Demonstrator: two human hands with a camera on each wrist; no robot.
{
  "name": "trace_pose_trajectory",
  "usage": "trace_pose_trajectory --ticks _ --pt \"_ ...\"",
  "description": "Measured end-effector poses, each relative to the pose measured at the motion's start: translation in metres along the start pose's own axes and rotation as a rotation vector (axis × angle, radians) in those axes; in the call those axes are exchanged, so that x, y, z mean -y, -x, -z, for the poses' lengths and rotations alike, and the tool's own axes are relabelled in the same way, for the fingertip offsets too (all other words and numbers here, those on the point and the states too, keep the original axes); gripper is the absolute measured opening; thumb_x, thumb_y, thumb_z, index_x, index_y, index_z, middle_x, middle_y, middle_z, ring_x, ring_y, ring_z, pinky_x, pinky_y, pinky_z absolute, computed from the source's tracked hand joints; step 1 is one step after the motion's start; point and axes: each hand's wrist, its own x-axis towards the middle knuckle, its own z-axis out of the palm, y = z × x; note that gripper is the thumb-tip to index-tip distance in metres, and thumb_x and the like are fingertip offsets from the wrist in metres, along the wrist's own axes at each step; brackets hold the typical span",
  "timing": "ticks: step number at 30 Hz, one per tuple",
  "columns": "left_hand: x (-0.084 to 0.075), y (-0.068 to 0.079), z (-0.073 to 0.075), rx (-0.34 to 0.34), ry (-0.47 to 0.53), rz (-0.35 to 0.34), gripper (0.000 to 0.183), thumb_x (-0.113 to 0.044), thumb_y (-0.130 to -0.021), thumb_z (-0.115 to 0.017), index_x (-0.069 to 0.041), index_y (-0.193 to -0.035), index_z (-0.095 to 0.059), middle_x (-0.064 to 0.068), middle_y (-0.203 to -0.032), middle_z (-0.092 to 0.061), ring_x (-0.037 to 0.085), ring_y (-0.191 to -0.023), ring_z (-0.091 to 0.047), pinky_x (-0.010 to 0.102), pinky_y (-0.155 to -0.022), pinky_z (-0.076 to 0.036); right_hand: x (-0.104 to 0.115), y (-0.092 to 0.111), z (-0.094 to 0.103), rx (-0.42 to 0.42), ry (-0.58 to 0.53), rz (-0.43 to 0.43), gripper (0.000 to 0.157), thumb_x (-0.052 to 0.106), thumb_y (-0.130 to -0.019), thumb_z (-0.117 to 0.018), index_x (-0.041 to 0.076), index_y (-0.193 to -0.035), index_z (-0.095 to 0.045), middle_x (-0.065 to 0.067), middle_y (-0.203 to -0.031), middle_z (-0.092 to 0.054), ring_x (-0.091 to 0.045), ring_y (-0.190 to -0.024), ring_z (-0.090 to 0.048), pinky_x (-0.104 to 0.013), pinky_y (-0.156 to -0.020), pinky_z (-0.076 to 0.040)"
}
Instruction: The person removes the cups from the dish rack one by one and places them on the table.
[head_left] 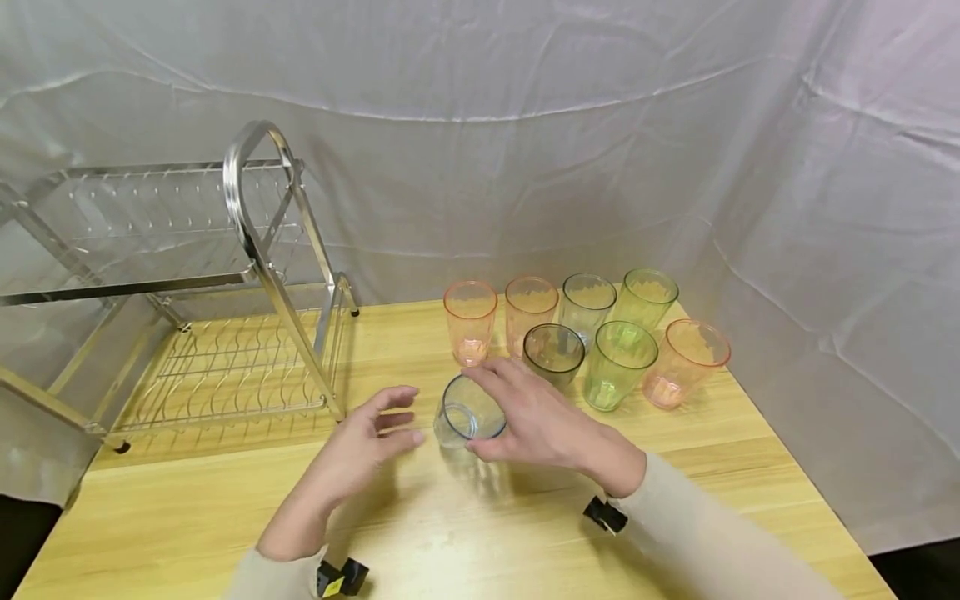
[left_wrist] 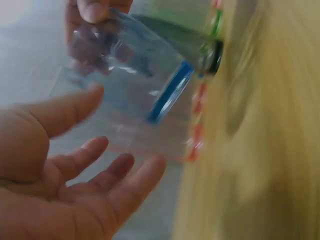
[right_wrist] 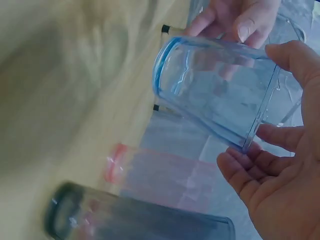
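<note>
My right hand (head_left: 536, 417) grips a clear, blue-tinted drinking glass (head_left: 468, 412) near its rim, thumb on the near side and fingers over the far side. Tilted in that grip, the glass seems to hang just above the table, its thick blue base (right_wrist: 162, 67) showing in the right wrist view. Left of the glass is my left hand (head_left: 367, 446), fingers spread and slightly bent toward it, with a gap between them in the head view. A dark grey glass (head_left: 553, 354) stands just beyond the right hand.
Behind and right stand more tinted glasses: an orange glass (head_left: 470, 321), a pinkish glass (head_left: 531, 312), a green glass (head_left: 621, 367) and several others. A two-tier metal dish rack (head_left: 288, 333) occupies the left. Grey cloth (head_left: 480, 192) hangs behind the wooden table (head_left: 450, 542).
</note>
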Motion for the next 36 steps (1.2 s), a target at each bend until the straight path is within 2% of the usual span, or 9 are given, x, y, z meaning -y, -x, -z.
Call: trace_pose_trajectory --ticks 5,8,11,15,17,20,24,28,36 --pt "-0.012 0.026 0.024 -0.387 -0.240 -0.049 0.027 -0.013 -0.102 -0.069 -0.008 -0.128 -0.069 0.010 -0.129 -0.072 0.017 -0.113 -0.068 0.023 -0.095 -0.057 -0.009 -0.019 0.012 -0.007 0.086 -0.013 0.084 0.044 -0.081 -0.088 0.003 -0.147 -0.055 -0.017 -0.136 -0.062 -0.033 -0.124 -0.061 -0.047 -0.101 -0.058" --pt "-0.016 0.036 0.035 -0.592 -0.299 -0.050 0.018 -0.012 -0.103 -0.064 -0.010 -0.117 -0.075 0.006 -0.118 -0.075 -0.003 -0.096 -0.065 0.008 -0.080 -0.052 -0.012 -0.028 0.020 0.039 0.127 -0.065 0.081 0.044 -0.084 -0.085 0.003 -0.147 -0.054 -0.017 -0.138 -0.061 -0.034 -0.126 -0.061 -0.048 -0.102 -0.056" --pt "-0.016 0.040 0.044 -0.743 -0.335 -0.044 0.019 -0.012 -0.102 -0.060 -0.013 -0.110 -0.077 0.004 -0.113 -0.076 -0.012 -0.087 -0.061 0.006 -0.072 -0.048 -0.014 -0.037 0.023 0.122 0.184 -0.110 0.080 0.047 -0.088 -0.083 0.003 -0.148 -0.053 -0.017 -0.142 -0.060 -0.035 -0.130 -0.060 -0.050 -0.109 -0.053" --pt "-0.009 0.039 0.055 -0.869 -0.397 -0.068 0.023 -0.006 -0.096 -0.057 -0.009 -0.110 -0.075 0.009 -0.118 -0.073 0.007 -0.094 -0.064 0.019 -0.078 -0.045 -0.013 -0.048 0.019 0.243 0.291 -0.117 0.081 0.052 -0.090 -0.080 0.003 -0.148 -0.052 -0.016 -0.141 -0.062 -0.036 -0.131 -0.061 -0.049 -0.112 -0.051" --pt "-0.004 0.037 0.061 -0.888 -0.436 -0.089 0.025 -0.004 -0.094 -0.056 -0.005 -0.113 -0.072 0.015 -0.123 -0.070 0.026 -0.103 -0.064 0.034 -0.084 -0.045 -0.013 -0.052 0.015 0.295 0.341 -0.110 0.083 0.055 -0.090 -0.078 0.003 -0.148 -0.051 -0.017 -0.141 -0.063 -0.036 -0.130 -0.062 -0.047 -0.109 -0.053" --pt "0.003 0.033 0.070 -0.840 -0.485 -0.083 0.032 -0.002 -0.092 -0.055 -0.001 -0.122 -0.068 0.024 -0.130 -0.065 0.043 -0.117 -0.058 0.053 -0.091 -0.042 -0.011 -0.055 0.009 0.352 0.402 -0.090 0.085 0.056 -0.090 -0.078 0.001 -0.148 -0.051 -0.018 -0.143 -0.063 -0.036 -0.130 -0.062 -0.045 -0.111 -0.052" --pt "0.013 0.029 0.077 -0.722 -0.549 0.005 0.042 -0.004 -0.094 -0.055 -0.003 -0.135 -0.062 0.027 -0.141 -0.059 0.043 -0.104 -0.059 0.053 -0.080 -0.046 -0.011 -0.055 0.000 0.390 0.462 -0.054 0.083 0.056 -0.090 -0.077 -0.002 -0.144 -0.054 -0.018 -0.140 -0.065 -0.033 -0.128 -0.064 -0.045 -0.112 -0.051" --pt "0.021 0.027 0.080 -0.642 -0.568 0.069 0.047 -0.006 -0.096 -0.055 -0.004 -0.143 -0.057 0.027 -0.146 -0.056 0.037 -0.093 -0.056 0.051 -0.078 -0.047 -0.012 -0.055 -0.005 0.376 0.508 -0.030 0.073 0.056 -0.090 -0.075 0.001 -0.134 -0.059 -0.011 -0.119 -0.071 -0.028 -0.111 -0.067 -0.044 -0.101 -0.055" --pt "0.027 0.024 0.081 -0.596 -0.554 0.055 0.045 -0.004 -0.097 -0.054 0.001 -0.142 -0.054 0.030 -0.149 -0.052 0.053 -0.136 -0.048 0.068 -0.106 -0.041 -0.013 -0.055 -0.007 0.345 0.566 -0.023 0.060 0.054 -0.092 -0.071 0.002 -0.121 -0.063 -0.002 -0.092 -0.065 -0.022 -0.093 -0.065 -0.038 -0.086 -0.054"
